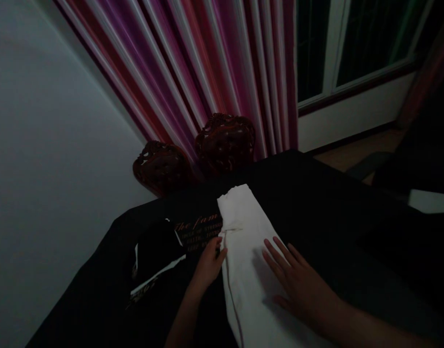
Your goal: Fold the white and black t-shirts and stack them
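Dim rm. Folded white cloth [249, 251] lies lengthwise on table [316, 203] w/ black cover, over a dark garment with orange lettering [200, 232]. Right hand [298, 282] flat on cloth's right half, grip apart, fingers spread, clamping nothing. Left hand [207, 266] at cloth's left edge, fingertips touching it; grip curled, cannot tell if closed on edge. Two carved chair backs [225, 140] beyond table, striped curtain [207, 63] behind.

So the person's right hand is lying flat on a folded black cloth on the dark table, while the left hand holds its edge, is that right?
Not quite: the folded cloth is white, not black. The head view shows the right hand lying flat on it and the left hand at its left edge, on the dark table.
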Motion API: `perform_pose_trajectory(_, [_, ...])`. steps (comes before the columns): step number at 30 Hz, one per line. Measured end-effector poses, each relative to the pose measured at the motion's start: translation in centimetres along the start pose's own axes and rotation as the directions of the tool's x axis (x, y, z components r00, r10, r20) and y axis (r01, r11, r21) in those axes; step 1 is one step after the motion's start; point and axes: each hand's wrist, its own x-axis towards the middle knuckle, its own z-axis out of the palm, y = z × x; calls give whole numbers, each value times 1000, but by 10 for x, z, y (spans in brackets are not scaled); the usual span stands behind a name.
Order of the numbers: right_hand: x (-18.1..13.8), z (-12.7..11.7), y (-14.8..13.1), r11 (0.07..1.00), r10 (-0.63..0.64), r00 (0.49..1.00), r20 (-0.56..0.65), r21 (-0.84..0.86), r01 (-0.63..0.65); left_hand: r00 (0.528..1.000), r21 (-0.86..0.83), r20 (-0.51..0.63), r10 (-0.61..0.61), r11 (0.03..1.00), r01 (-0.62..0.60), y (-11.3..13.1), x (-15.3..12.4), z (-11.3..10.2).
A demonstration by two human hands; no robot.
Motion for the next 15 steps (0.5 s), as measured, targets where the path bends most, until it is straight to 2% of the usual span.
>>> perform_pose_trajectory(3, [-21, -34, -9, 997, -67, 996, -59, -33, 66, 998, 98, -48, -33, 994, 38, -5, -55, 4])
perform_pose_trajectory(6, [-28, -53, -15, 994, -96, 992, -82, -59, 91, 983, 281, -155, -99, 949, 140, -1, -93, 11])
perform_pose_trajectory(9, [-34, -58, -16, 992, -100, 990, -95, -92, 91, 962, 340, -214, -168, 911, 235, 5, -120, 26])
perform_pose_trajectory(15, [-51, -51, -6, 993, -55, 993, -107, -111, 43, 945, 252, -227, -234, 924, 289, 20, -150, 62])
